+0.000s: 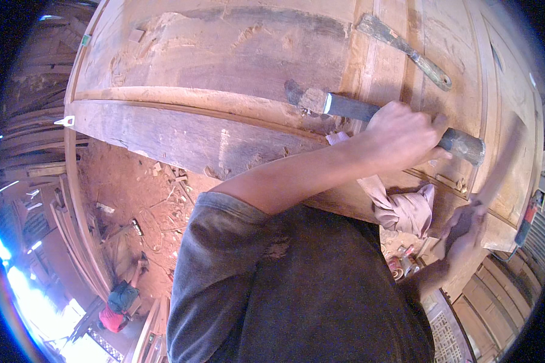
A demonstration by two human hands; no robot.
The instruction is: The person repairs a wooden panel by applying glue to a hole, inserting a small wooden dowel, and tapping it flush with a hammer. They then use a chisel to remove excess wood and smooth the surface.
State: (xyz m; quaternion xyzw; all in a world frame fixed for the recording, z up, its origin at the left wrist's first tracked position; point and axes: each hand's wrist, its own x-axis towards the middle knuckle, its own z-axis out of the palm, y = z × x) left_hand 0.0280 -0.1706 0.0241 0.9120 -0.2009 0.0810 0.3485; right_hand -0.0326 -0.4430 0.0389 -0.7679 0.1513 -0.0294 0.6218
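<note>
My left hand (406, 133) is wrapped round the dark handle of a chisel (352, 109), which lies slantwise over a large wooden panel (254, 60). Its dusty blade end points left, by the raised moulding, while the handle butt sticks out to the right of my fist. To the right, my right hand (464, 233) grips a wooden stick (504, 158) that slants upward, smeared by motion. Above my left hand, a worn putty knife (406, 51) rests on the panel. A pinkish cloth (409, 209) is bunched at the panel's near edge, below my left wrist.
Shavings and a small wood block (137, 35) lie on the panel. A red-handled tool (531, 210) is at its right edge, a white clip (65, 121) at its left. Timber and scraps cover the reddish floor (115, 175). Another person (118, 308) is at lower left.
</note>
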